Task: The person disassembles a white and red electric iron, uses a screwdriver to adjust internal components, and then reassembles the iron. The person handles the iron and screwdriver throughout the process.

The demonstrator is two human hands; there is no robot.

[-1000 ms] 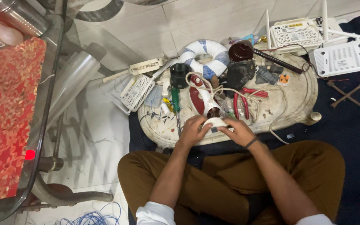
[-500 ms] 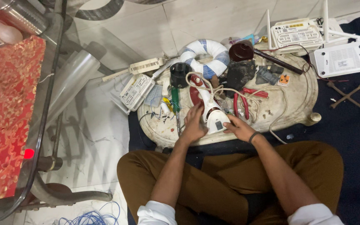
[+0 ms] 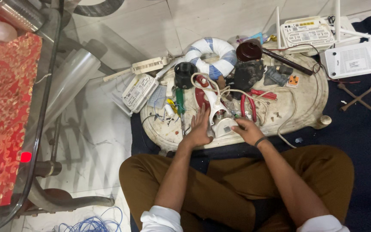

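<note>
Seated person, seen from above, working at a low oval tray (image 3: 305, 109) on the floor. The white and red appliance body (image 3: 214, 108) (apparently a clothes iron, its cord looped over it) lies on the near half of the tray, between the two hands. The left hand (image 3: 200, 129) rests flat beside its left flank, fingers extended and close together, palm down, touching the casing's edge. The right hand (image 3: 246, 129) lies at its near right corner, fingers curled against the white rear end; whether it grips or merely steadies cannot be told.

Counted items: one green-handled screwdriver (image 3: 180, 103), just left of the left hand; one pair of red-handled pliers (image 3: 248, 104), just beyond the right hand; one black cup-shaped part (image 3: 185, 74); one white and blue ring (image 3: 213, 56) at the tray's far edge; one dark brown round cap (image 3: 249, 50). Off the tray lie three white router-like boxes: one (image 3: 139, 91) to the left, two (image 3: 308, 32) (image 3: 354, 59) at upper right. One cross-shaped wrench (image 3: 360, 99) lies on the dark mat (image 3: 366, 141), well apart from both hands.
</note>
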